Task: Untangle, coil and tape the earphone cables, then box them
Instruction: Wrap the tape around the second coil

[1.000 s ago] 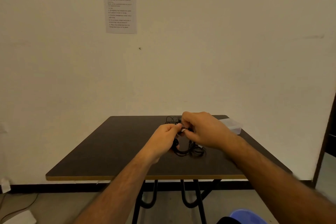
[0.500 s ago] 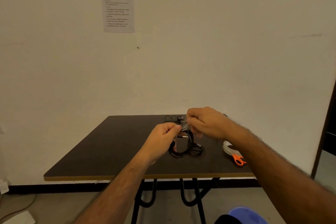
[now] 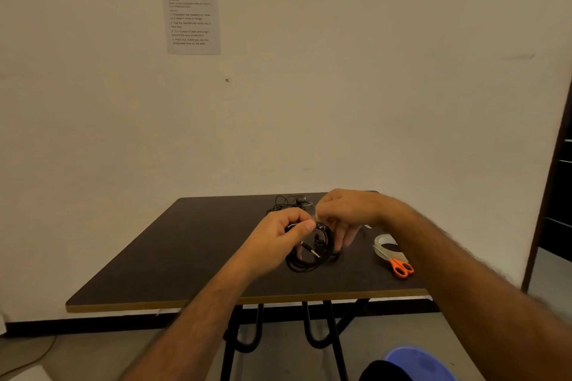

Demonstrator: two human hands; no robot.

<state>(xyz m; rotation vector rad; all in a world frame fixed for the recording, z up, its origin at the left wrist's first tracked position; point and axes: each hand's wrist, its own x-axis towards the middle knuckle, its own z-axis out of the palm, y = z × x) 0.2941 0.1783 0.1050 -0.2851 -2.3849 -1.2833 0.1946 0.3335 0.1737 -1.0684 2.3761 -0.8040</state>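
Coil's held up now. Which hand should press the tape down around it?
Probably the right hand: it pinches what looks like clear tape beside the coiled cable, while the left hand grips the coil and should keep steadying it.

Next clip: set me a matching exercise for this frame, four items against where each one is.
Items:
1. coiled earphone cable
2. scissors
3. tape roll
4. loose earphone cable

Places:
A. far side of the table, behind the hands
B. held in the left hand
C. nearest the table's right front edge, orange handles
D. just behind the scissors

Pairs: 1-B, 2-C, 3-D, 4-A
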